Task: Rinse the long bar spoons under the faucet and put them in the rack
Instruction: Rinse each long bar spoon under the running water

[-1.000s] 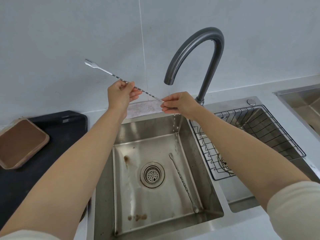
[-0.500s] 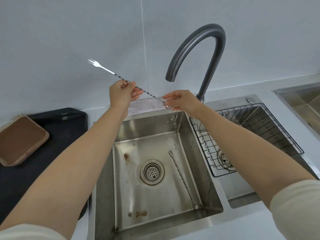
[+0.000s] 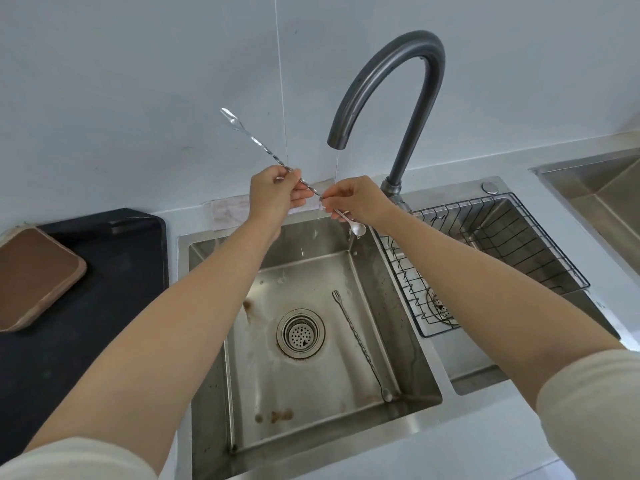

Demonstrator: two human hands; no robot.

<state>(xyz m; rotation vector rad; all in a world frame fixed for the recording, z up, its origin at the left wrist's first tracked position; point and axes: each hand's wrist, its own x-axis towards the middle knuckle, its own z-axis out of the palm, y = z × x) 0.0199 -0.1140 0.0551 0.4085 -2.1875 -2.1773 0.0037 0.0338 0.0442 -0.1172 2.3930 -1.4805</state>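
A long twisted bar spoon (image 3: 256,142) is held slanted over the sink, fork end up at the left, bowl end low at the right. My left hand (image 3: 275,197) pinches its middle. My right hand (image 3: 358,199) grips it near the bowl, under the thin water stream from the dark curved faucet (image 3: 391,84). A second bar spoon (image 3: 360,344) lies on the floor of the steel sink (image 3: 214,358), right of the drain. The black wire rack (image 3: 554,258) sits in the right-hand basin.
A black tray (image 3: 86,306) with a brown wooden board (image 3: 34,275) lies on the counter at the left. A cloth (image 3: 228,211) lies behind the sink. Another steel basin (image 3: 602,195) is at the far right edge. Brown stains mark the sink floor.
The spoon has tilted steeper, its fork end risen and swung right. It slid through my right hand, so the bowl now pokes out below that hand under the water.
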